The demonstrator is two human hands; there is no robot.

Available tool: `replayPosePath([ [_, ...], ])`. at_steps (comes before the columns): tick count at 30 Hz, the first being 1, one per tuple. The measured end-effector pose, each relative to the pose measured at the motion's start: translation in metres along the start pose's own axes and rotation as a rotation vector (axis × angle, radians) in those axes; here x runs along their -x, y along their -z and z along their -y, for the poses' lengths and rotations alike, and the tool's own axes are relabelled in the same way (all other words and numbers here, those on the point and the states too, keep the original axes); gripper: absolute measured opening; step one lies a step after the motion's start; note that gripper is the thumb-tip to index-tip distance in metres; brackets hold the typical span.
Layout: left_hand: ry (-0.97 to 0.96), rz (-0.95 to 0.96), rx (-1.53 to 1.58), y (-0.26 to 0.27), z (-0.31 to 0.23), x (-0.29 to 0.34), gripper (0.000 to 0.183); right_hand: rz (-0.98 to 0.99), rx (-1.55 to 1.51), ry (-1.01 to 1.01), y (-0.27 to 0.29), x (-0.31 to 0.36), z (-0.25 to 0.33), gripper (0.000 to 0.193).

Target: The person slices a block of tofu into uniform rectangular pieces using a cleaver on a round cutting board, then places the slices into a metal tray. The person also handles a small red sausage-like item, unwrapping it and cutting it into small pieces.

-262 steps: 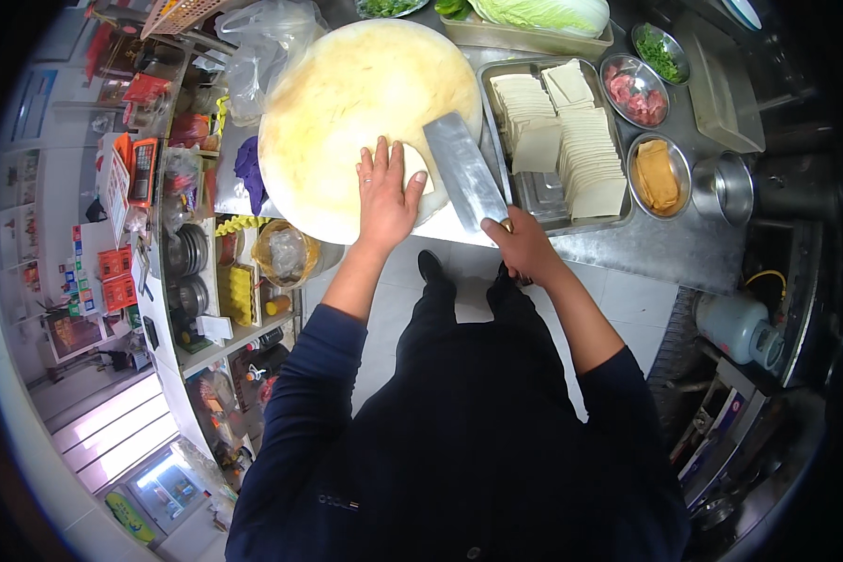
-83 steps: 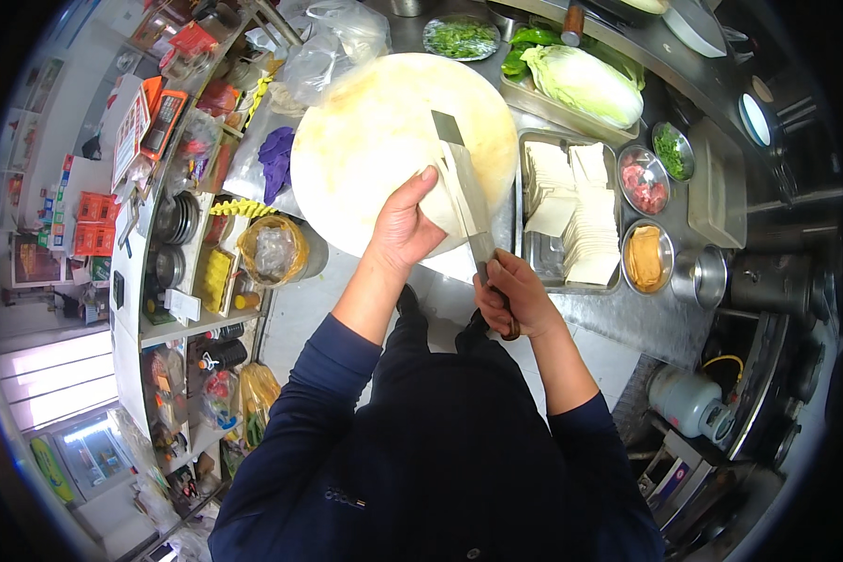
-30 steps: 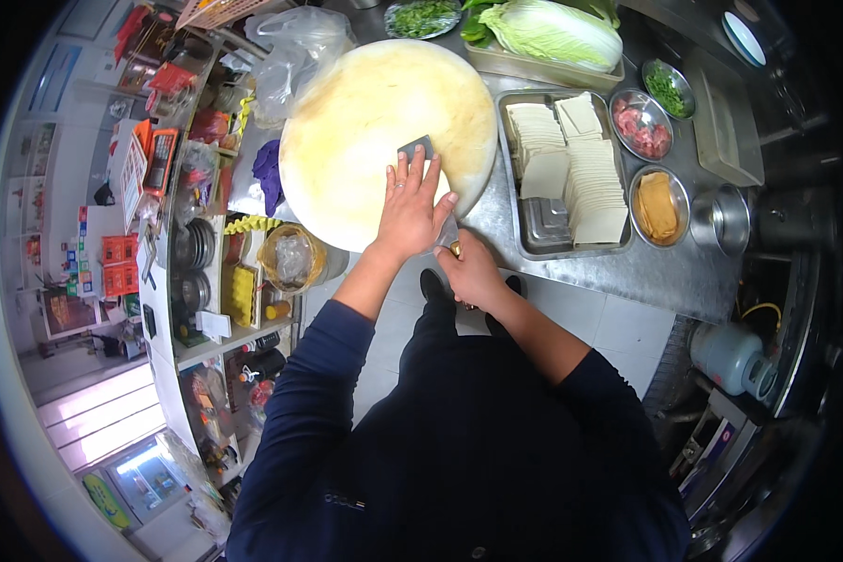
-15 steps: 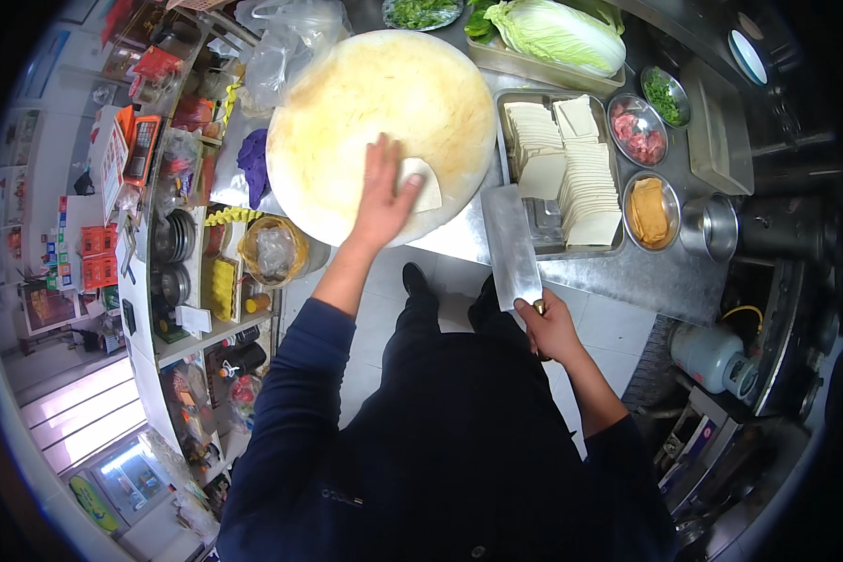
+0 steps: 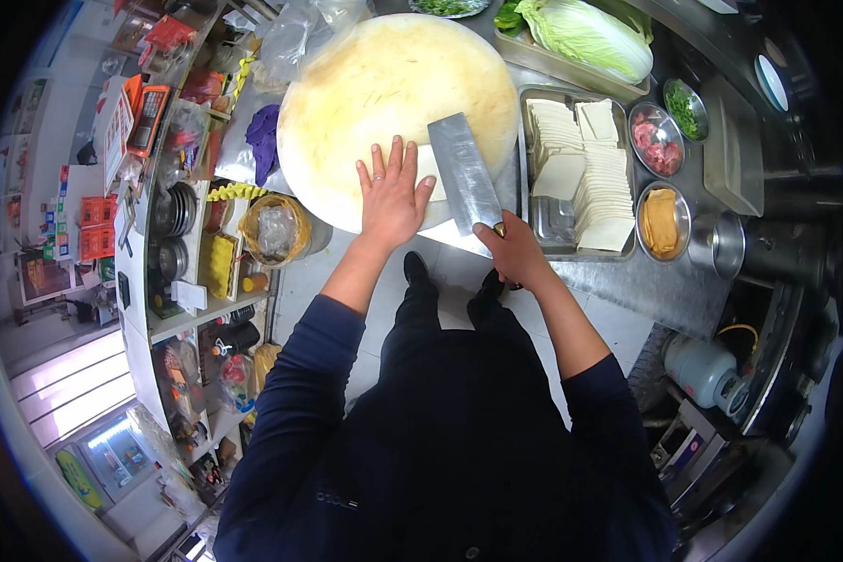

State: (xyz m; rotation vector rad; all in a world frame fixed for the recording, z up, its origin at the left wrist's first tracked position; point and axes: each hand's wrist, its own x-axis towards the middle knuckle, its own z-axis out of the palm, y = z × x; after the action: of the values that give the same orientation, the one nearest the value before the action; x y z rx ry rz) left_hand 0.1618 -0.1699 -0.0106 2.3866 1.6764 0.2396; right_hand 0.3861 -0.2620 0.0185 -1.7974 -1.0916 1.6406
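Note:
A round, pale chopping board [image 5: 384,84] stands at the front of the metal counter. Flat on its near part rests my left hand [image 5: 392,195], fingers spread. A thin white slice [image 5: 425,165] lies under its thumb side, partly hidden by the hand and the blade. My right hand [image 5: 517,253] is closed around the handle of a cleaver [image 5: 465,173], whose broad blade reaches over the board's right edge beside the left thumb. To the right, a metal tray [image 5: 527,245] holds overlapping rows of similar white slices [image 5: 601,192].
Behind the tray sits a Chinese cabbage [image 5: 590,39] in a metal pan. Bowls of raw meat [image 5: 658,140], chopped greens [image 5: 687,110] and yellow-brown sheets [image 5: 662,223] stand at right. A lined bin [image 5: 274,239] is left of the board; a gas cylinder [image 5: 698,365] stands lower right.
The cleaver has moved up and left from beside the tray to over the board's edge, beside the white slice. My left hand stays on the board, its fingers now more spread.

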Motion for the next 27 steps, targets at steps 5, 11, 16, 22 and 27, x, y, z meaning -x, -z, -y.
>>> replayPosePath([
  [5,0.017,0.047,-0.043,-0.002,-0.005,-0.006,0.07,0.01,0.005,-0.046,0.001,0.006,0.005,0.045],
  [11,0.029,0.101,-0.111,-0.001,-0.007,-0.008,0.068,-0.006,0.019,-0.063,0.001,0.007,0.001,0.046],
  [16,0.023,0.111,-0.09,0.002,-0.01,-0.009,0.068,0.007,-0.001,0.0,0.002,-0.002,0.0,0.045],
  [22,0.023,0.131,-0.082,0.003,-0.009,-0.009,0.069,0.019,-0.045,0.052,-0.004,-0.012,0.007,0.042],
  [27,0.029,0.105,-0.115,0.001,-0.01,-0.008,0.07,0.023,-0.042,0.067,-0.008,-0.016,0.009,0.04],
])
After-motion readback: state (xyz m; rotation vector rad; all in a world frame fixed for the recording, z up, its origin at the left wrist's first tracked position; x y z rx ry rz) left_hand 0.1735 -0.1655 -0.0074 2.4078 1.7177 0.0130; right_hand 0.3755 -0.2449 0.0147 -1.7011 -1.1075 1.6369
